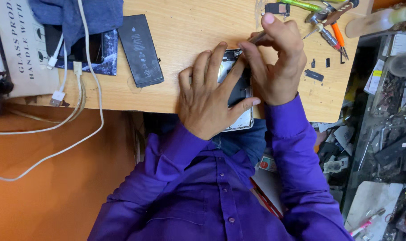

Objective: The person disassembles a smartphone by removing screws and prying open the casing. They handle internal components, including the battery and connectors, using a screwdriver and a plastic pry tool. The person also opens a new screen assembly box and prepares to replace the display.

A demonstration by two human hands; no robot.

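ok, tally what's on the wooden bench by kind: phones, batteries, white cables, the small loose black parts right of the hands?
Opened phone, under both hands: 1
Loose black battery: 1
White cables: 2
Small black parts: 4
Total: 8

Far to the left of the left hand [207,96], at the edge of the wooden surface [185,27], stands a pale beige card sign [22,44] with dark lettering, upright and rectangular. Between that sign and the hand lies a flat black rectangular battery [140,49], its face carrying a label of small white print and symbols, and just left of it a dark phone screen [89,51] shows from under a blue cloth. Below the right hand [276,62], past the purple sleeve, a small white packet with a red round mark [266,163] peeks out, and off to the right a white label with a yellow patch [376,76] sits among the clutter.
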